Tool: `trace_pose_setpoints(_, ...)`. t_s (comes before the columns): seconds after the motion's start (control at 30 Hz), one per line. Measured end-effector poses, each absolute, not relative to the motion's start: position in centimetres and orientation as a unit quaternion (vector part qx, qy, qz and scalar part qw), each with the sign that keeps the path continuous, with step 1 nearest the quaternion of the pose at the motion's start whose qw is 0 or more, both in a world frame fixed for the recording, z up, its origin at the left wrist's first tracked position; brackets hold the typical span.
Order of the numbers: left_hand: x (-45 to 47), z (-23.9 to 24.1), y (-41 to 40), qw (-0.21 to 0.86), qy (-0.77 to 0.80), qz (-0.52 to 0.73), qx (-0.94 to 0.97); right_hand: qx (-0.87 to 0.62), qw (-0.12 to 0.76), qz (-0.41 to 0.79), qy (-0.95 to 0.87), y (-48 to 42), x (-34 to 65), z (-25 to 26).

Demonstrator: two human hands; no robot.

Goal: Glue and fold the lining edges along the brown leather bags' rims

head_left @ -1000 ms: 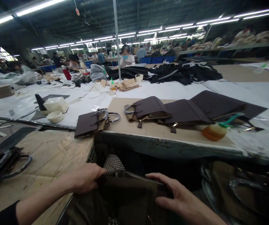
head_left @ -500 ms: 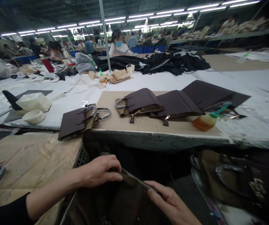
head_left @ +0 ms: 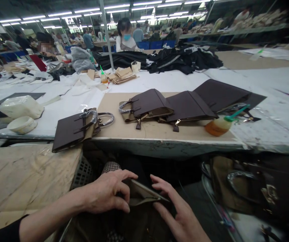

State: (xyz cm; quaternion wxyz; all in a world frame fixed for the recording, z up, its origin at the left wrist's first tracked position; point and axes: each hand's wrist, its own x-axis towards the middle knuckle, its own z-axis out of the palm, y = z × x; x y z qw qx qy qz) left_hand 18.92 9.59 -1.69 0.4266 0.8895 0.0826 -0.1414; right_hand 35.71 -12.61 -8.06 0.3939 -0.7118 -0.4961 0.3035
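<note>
At the bottom of the view, both hands are on a brown bag (head_left: pixel 141 198) held low in front of me, below the table edge. My left hand (head_left: pixel 109 195) grips its top left edge, fingers curled over the rim. My right hand (head_left: pixel 174 211) rests against the right side of the opening, fingers stretched and pressing on the flap. The inside of the bag is dark and I cannot make out anything in it.
On the table ahead, a dark brown handbag (head_left: pixel 76 129) overhangs the edge, and three more (head_left: pixel 147 106) lie overlapped on a cardboard sheet (head_left: pixel 157 129). An orange glue bottle (head_left: pixel 220 124) sits at the right. More bags (head_left: pixel 247 188) fill a bin at the lower right. People work at tables behind.
The view has shifted, so the table sits higher and further left. My hands have drawn closer together on the bag, and its top edge is now folded between them.
</note>
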Motion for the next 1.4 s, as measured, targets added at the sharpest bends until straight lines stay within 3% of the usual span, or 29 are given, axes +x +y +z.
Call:
trace_pose_setpoints(0.23, 18.5, -1.9, 9.5, 0.409, 0.055, -0.1, 0.906, -0.699, 0.276, 0.094, -0.653, -10.3, 33.8, -6.5)
trace_pose_setpoints(0.37, 18.3, -1.7, 9.5, 0.365, -0.006, -0.042, 0.93, -0.694, 0.237, 0.145, -0.664, -9.4, 33.9, -6.1)
trace_pose_setpoints(0.7, 19.2, -1.5, 8.7, 0.313, -0.109, -0.082, 0.94, -0.668, 0.22, 0.306, -0.642, -8.4, 35.2, -3.9)
trace_pose_setpoints(1.0, 19.2, -2.3, 9.0, 0.425, 0.148, -0.142, 0.882, -0.669, 0.411, 0.404, -0.47, -9.6, 35.7, -6.5)
trace_pose_setpoints(1.4, 20.6, -3.3, 8.9, 0.325, 0.283, -0.142, 0.891, -0.639, 0.476, 0.53, -0.289, -10.2, 35.7, -7.1)
